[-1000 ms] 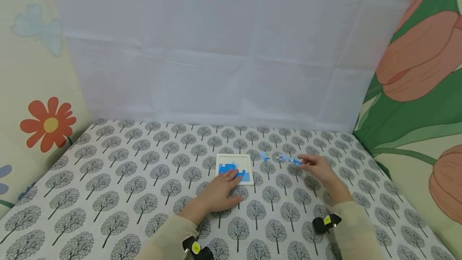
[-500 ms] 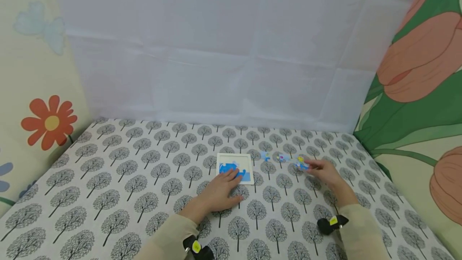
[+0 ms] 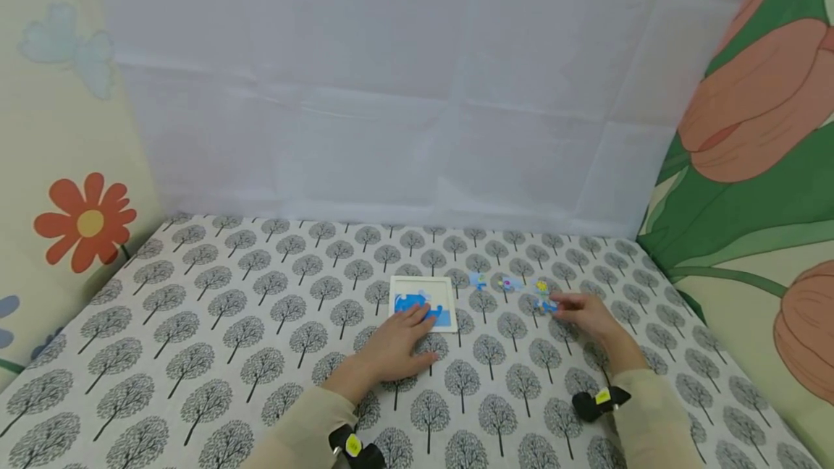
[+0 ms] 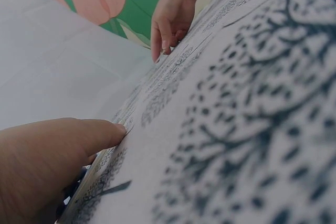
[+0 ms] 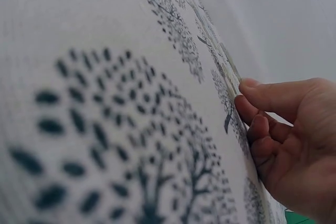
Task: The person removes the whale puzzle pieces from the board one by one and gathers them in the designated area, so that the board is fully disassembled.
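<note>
"What's closest to us?"

"The left hand (image 3: 400,349), fingers apart and flat, tips resting on the blue picture (image 3: 407,301) inside the white frame (image 3: 420,279)."

"And the right hand (image 3: 589,317)?"

"Thumb and fingers together, apparently pinching the right end of a blue piece (image 3: 544,306) (the fingers hide the grip itself)."

"Which step is that?"

"Arranging loose pieces with the frame steadied, I'd judge. The next move calls for a light pinch, clear of the yellow-marked piece (image 3: 541,287) just behind."

"Any room?"

"On the near side, bare table (image 3: 491,320) towards the frame. Farther back, a purple-marked piece (image 3: 511,284) and a pale-blue piece (image 3: 478,281) crowd that path; the table's far edge, at the white cloth (image 3: 365,129), is well off."
</note>
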`<action>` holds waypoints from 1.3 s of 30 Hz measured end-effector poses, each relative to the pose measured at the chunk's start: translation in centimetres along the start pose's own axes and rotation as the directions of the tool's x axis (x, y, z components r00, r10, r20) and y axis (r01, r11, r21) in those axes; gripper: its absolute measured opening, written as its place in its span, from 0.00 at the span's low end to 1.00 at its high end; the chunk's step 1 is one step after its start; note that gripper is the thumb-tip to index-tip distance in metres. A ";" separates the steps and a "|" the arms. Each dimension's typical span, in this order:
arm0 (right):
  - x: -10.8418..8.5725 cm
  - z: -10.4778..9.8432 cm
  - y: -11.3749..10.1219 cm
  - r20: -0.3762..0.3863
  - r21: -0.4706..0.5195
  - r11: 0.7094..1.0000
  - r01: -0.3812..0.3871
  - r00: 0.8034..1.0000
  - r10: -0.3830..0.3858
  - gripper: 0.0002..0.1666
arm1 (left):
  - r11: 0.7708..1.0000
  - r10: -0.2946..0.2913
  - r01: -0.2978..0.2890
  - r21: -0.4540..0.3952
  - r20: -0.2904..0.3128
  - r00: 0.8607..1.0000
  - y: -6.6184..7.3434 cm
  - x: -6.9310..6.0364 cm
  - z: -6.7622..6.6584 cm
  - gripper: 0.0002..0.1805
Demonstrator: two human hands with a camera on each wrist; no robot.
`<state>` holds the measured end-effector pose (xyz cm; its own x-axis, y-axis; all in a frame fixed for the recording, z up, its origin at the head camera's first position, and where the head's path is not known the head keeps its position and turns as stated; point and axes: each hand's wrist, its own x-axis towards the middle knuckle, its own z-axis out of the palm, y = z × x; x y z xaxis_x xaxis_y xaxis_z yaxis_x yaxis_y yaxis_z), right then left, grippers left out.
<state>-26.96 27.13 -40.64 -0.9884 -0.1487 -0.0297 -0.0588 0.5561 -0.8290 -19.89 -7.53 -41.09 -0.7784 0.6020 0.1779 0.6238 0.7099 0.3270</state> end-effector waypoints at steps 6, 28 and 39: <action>0.2 0.0 0.3 0.008 -0.011 1.000 -0.004 1.000 0.004 0.22 | 1.000 -0.002 0.002 0.004 0.000 1.000 0.0 0.0 0.0 0.32; 0.2 0.2 -0.1 0.021 -0.024 1.000 -0.009 1.000 0.009 0.22 | 1.000 -0.003 0.003 0.003 -0.008 1.000 -0.1 0.1 0.2 0.33; 0.3 0.2 0.2 0.025 -0.092 0.996 0.023 0.999 -0.021 0.21 | 1.000 -0.003 0.003 -0.008 -0.008 1.000 -0.3 0.1 0.3 0.33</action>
<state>-27.27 27.04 -40.91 -0.9832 -0.1808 -0.0261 -0.0944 0.6252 -0.7747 -20.13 -7.54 -41.46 -0.7810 0.5968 0.1841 0.6207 0.7090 0.3348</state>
